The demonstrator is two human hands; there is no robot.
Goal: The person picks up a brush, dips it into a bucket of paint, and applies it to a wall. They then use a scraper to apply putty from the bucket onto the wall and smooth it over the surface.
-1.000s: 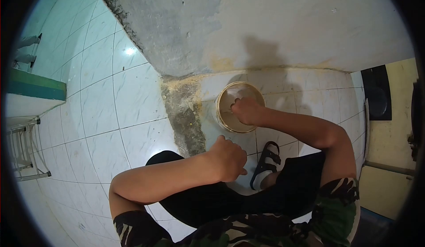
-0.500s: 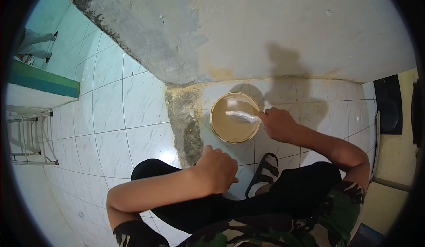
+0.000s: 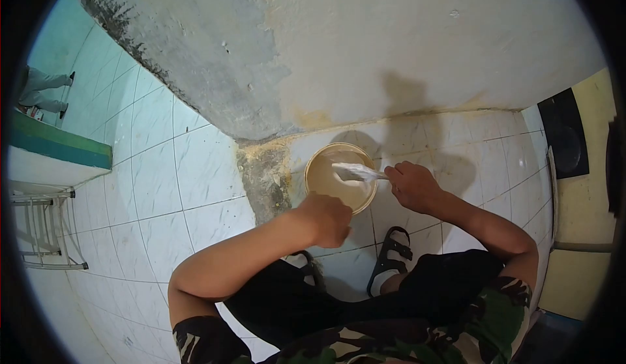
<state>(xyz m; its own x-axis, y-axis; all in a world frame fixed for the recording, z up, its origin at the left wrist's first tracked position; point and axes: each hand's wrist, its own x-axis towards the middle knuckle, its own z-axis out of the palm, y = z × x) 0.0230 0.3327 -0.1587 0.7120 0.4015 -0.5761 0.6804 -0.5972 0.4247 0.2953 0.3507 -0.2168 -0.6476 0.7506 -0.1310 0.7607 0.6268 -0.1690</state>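
Note:
A round, cream-coloured bucket (image 3: pixel 309 168) stands on the floor by the wall, with whitish liquid inside. My right hand (image 3: pixel 412 185) is closed round the handle of what looks like a paintbrush (image 3: pixel 354 172). Its head is coated thickly in white and hangs over the bucket's opening, pointing left. At the near rim of the bucket, my left hand (image 3: pixel 329 219) has its fingers curled over the edge; the fingertips are hidden.
A grey, patchy plastered wall (image 3: pixel 339 51) rises behind the bucket. White tiles (image 3: pixel 208 175) cover the floor, with a rough bare strip (image 3: pixel 264 175) near the wall's corner. At left are a metal ladder (image 3: pixel 45 227) and another person's legs (image 3: pixel 45 84). My sandalled foot (image 3: pixel 394 253) is close by.
My left hand has moved up and forward to the bucket's near rim. The brush stays over the bucket in my right hand. The whole view has shifted slightly.

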